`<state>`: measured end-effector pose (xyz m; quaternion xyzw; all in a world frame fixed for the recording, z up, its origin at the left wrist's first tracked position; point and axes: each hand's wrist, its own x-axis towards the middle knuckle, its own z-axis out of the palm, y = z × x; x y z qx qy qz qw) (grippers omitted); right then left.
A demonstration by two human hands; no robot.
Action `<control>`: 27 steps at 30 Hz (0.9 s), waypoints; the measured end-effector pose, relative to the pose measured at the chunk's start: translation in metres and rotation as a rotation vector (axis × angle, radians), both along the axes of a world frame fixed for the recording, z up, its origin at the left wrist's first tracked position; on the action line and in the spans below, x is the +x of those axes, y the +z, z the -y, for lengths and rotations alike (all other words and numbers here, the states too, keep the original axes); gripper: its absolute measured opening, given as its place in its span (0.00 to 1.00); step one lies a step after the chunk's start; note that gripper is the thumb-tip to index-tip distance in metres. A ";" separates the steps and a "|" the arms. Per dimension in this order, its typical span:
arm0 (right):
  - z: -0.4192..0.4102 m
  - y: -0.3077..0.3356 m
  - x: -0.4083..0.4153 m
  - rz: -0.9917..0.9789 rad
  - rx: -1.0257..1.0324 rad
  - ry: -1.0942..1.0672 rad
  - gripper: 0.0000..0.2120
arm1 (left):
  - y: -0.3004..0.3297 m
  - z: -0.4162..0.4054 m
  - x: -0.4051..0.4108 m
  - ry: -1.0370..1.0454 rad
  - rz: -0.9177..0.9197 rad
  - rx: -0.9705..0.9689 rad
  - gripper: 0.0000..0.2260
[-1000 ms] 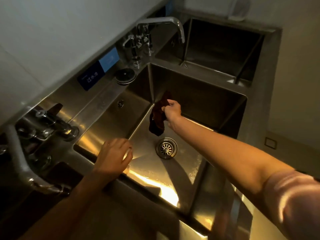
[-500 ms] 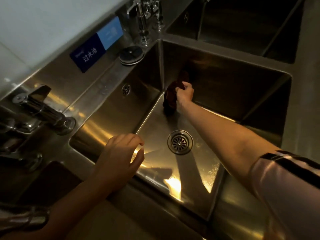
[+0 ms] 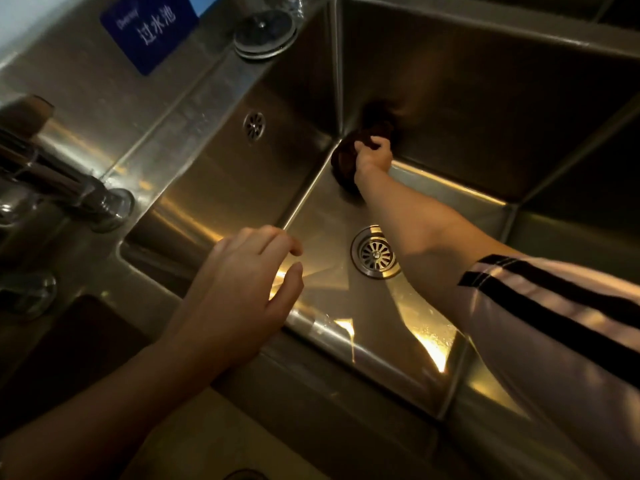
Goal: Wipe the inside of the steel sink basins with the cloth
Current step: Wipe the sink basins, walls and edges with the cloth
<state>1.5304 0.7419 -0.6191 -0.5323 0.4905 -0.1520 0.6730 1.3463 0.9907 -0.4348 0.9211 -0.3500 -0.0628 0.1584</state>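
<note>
Your right hand (image 3: 374, 154) is deep in the steel basin (image 3: 450, 109), its fingers curled round the dark brown cloth (image 3: 348, 157) and pressing it into the far left corner, where the floor meets the back wall and the left wall. The cloth is bunched under your fingers and touches the floor and the corner seam; a dark smear of its reflection shows on the back wall just above it. Your forearm crosses over the right rim of the round drain strainer (image 3: 375, 252), which sits in the middle of the basin floor, and a pale sleeve (image 3: 554, 313) with dark stripes covers your upper arm.

Your left hand (image 3: 242, 285) hangs over the near left rim of the basin with its fingers loose and spread, holding nothing. An oval overflow grille (image 3: 254, 125) sits high on the left wall. On the ledge behind that wall lies a round sink plug (image 3: 265, 34), beside a blue label (image 3: 149, 27), and a tap (image 3: 69, 188) stands at the left edge
</note>
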 end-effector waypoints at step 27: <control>-0.021 0.057 0.031 0.406 0.656 -0.427 0.26 | 0.006 -0.001 -0.005 0.051 0.023 -0.079 0.11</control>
